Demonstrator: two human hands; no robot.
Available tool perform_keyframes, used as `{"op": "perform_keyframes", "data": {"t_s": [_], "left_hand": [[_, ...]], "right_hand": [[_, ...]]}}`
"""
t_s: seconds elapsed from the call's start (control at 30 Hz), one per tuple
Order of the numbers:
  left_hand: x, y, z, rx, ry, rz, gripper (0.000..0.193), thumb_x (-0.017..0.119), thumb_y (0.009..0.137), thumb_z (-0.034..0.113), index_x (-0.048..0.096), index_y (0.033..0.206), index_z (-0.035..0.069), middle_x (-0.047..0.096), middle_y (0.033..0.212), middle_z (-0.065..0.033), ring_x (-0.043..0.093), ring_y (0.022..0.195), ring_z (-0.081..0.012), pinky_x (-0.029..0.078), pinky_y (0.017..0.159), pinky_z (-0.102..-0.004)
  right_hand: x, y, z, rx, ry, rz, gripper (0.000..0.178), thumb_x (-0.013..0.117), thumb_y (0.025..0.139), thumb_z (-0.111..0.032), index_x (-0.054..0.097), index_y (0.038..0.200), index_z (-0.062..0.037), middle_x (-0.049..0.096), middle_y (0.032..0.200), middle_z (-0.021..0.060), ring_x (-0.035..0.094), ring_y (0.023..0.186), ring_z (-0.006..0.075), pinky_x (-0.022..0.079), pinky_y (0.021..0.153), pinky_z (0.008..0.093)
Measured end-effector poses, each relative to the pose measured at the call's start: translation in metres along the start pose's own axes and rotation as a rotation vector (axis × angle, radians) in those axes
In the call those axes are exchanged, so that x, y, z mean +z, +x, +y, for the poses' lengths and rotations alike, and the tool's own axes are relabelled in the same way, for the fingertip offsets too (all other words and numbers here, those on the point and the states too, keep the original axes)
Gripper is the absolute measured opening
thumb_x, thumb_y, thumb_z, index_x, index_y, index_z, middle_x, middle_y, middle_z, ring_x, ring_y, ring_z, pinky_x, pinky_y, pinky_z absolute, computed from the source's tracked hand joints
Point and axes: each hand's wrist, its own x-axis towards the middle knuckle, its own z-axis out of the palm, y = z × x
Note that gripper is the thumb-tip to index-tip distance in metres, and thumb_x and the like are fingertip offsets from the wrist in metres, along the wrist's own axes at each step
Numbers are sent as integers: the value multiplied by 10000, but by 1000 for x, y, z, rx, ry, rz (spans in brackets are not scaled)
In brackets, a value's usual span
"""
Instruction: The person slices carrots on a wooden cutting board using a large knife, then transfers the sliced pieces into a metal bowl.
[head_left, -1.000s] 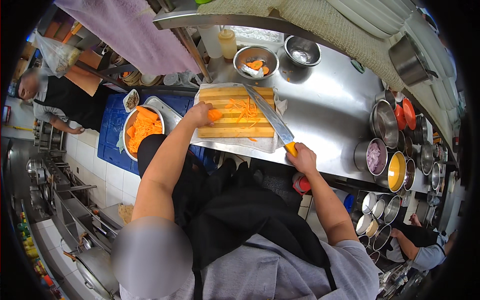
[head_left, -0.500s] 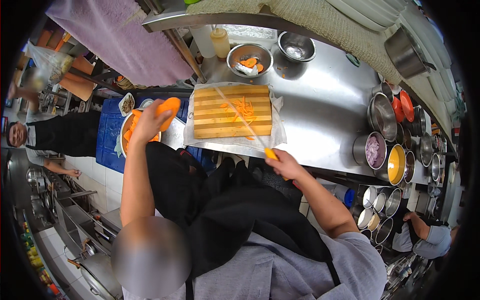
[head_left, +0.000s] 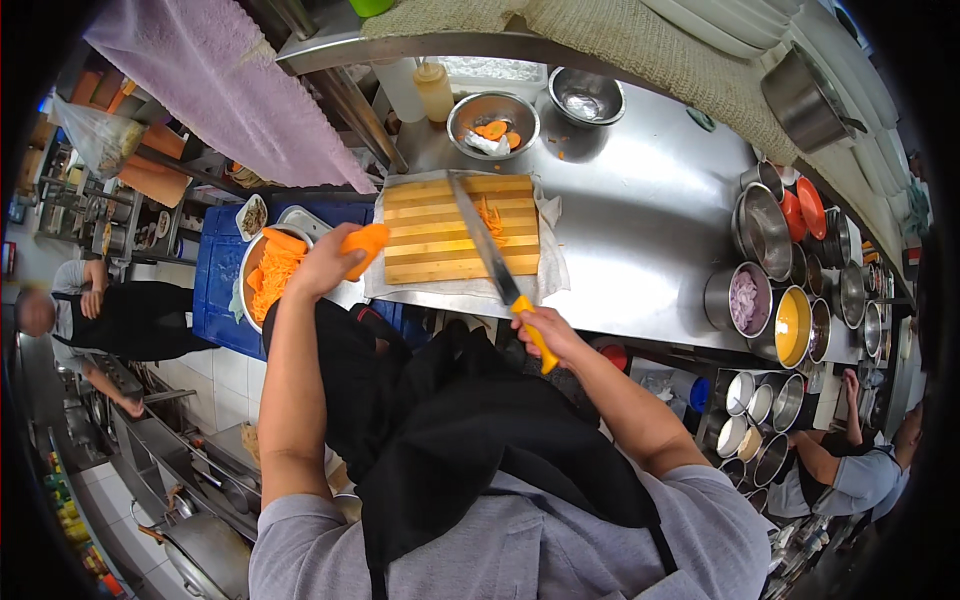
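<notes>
My left hand (head_left: 325, 264) is closed on a peeled carrot (head_left: 366, 247), held at the left edge of the striped wooden cutting board (head_left: 415, 240). In my right hand (head_left: 552, 334) is a knife (head_left: 484, 238) with a yellow handle. Its long blade slants across the board, tip toward the far edge. Just right of the blade lies a narrow heap of carrot shreds (head_left: 491, 216). Beside my left wrist, a bowl of shredded carrot (head_left: 274, 282) stands on a blue surface, with an orange carrot piece on top.
Behind the board are a metal bowl of carrot slices (head_left: 493, 131), another metal bowl (head_left: 587, 98) and a squeeze bottle (head_left: 434, 91). A cloth (head_left: 552, 262) lies under the board. Pots (head_left: 742, 297) line the right. Co-workers stand at far left (head_left: 130, 325) and far right (head_left: 862, 480).
My left hand has moved right with the carrot, to the board's edge. The knife has shifted, and the spread-out carrot shreds are now gathered in a narrower heap beside the blade.
</notes>
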Motion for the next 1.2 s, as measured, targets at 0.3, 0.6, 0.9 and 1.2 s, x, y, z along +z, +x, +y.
{"op": "perform_keyframes", "data": {"t_s": [0.3, 0.6, 0.9, 1.2], "left_hand": [[88, 100, -7, 153, 472, -117, 461, 767, 837, 160, 627, 1269, 78, 674, 1186, -203, 654, 1115, -393, 517, 988, -424], [126, 85, -25, 188, 604, 93, 612, 808, 787, 300, 623, 1363, 210, 482, 1458, -215, 436, 1383, -444, 430, 1124, -503], [130, 71, -23, 436, 825, -44, 633, 859, 719, 325, 652, 1306, 208, 441, 1490, -184, 412, 1368, -452, 398, 1153, -481], [128, 66, -24, 588, 882, -100, 602, 810, 765, 257, 641, 1342, 225, 521, 1434, -143, 459, 1336, -405, 433, 1117, -449]], "right_hand": [[-15, -3, -27, -92, -452, 167, 310, 578, 1035, -276, 526, 1158, 4, 529, 678, 34, 507, 467, 141, 437, 448, 306], [1, -7, -18, -105, -923, 293, 560, 573, 1010, -359, 364, 1399, -15, 689, 895, 331, 698, 739, 468, 549, 728, 539], [-1, -8, -26, -145, -999, 273, 524, 591, 991, -324, 357, 1355, -28, 675, 947, 356, 659, 926, 535, 512, 823, 593], [4, 2, -44, -191, -1180, 313, 544, 583, 985, -337, 383, 1390, -33, 686, 992, 331, 660, 968, 513, 517, 851, 569]]}}
